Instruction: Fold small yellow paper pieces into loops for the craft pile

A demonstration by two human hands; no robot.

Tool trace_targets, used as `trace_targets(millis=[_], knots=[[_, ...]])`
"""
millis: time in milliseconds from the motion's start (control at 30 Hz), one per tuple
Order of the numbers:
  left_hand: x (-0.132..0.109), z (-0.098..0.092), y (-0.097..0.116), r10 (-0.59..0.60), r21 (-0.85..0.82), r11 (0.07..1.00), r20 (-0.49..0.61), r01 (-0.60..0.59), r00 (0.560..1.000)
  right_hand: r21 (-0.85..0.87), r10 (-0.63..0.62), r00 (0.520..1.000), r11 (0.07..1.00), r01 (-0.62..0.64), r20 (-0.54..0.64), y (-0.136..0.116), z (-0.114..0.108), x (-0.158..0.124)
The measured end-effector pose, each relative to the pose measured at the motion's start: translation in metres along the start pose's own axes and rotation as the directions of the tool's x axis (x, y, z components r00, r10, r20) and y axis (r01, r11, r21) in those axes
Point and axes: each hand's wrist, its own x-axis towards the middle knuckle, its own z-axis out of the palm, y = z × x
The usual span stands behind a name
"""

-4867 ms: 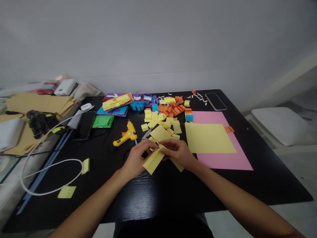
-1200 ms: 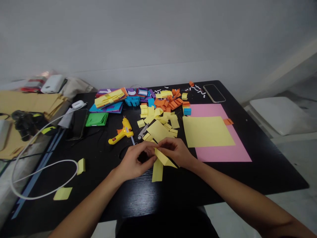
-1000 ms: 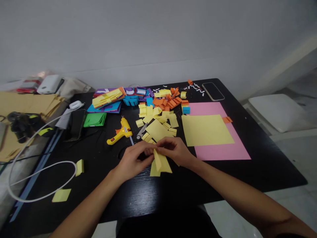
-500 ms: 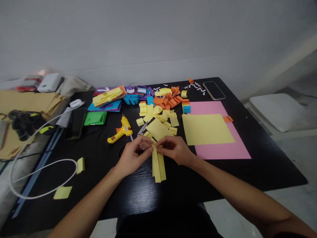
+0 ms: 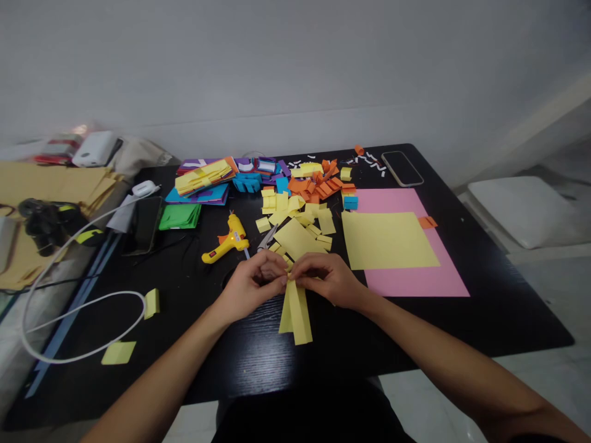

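Both my hands meet over the near middle of the black table (image 5: 484, 307). My left hand (image 5: 252, 286) and my right hand (image 5: 325, 280) pinch the top end of a folded yellow paper strip (image 5: 295, 311), whose long folds hang toward me. Just behind my fingers lie a loose yellow sheet (image 5: 298, 239), scissors (image 5: 266, 239) and a yellow glue gun (image 5: 226, 240). A large yellow sheet (image 5: 388, 240) rests on a pink sheet (image 5: 415, 280) to the right.
Piles of cut yellow pieces (image 5: 289, 206), orange pieces (image 5: 318, 184) and stacked coloured paper (image 5: 203, 178) fill the far middle. A phone (image 5: 401, 168) lies far right, another phone (image 5: 145, 224) and a white cable loop (image 5: 69, 320) at left. Green paper (image 5: 180, 216) sits beside it.
The strip, held askew and partly unfolded a second ago, now hangs straight toward me with its folds gathered. Both hands have closed together on its top end.
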Motion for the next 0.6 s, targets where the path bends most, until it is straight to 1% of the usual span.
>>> trace_targets(millis=[167,300,467,533,600], knots=[[0.0002,0.0010,0.0002,-0.035,-0.060,0.998,-0.003,0.035,0.999,0.057,0.045,0.999,0.997,-0.045,-0.002,0.0008,0.0000,0.0001],[-0.0002,0.0009,0.0000,0.005,-0.013,1.000,-0.003,-0.005,1.000,0.099,0.119,0.993,0.988,-0.117,-0.016,0.0025,0.0013,-0.0005],[-0.0017,-0.0014,-0.0013,0.097,0.128,0.987,0.038,-0.101,0.995,0.186,0.236,0.971,0.957,-0.224,-0.043,0.0048,0.0021,0.0002],[-0.0029,-0.0027,-0.0014,0.162,0.225,0.959,0.059,-0.171,0.985,0.199,0.255,0.966,0.950,-0.242,-0.043,0.0054,0.0018,0.0008],[-0.0041,-0.0039,-0.0011,0.239,0.329,0.908,0.095,-0.258,0.966,0.215,0.253,0.967,0.947,-0.239,-0.040,0.0058,0.0012,0.0014]])
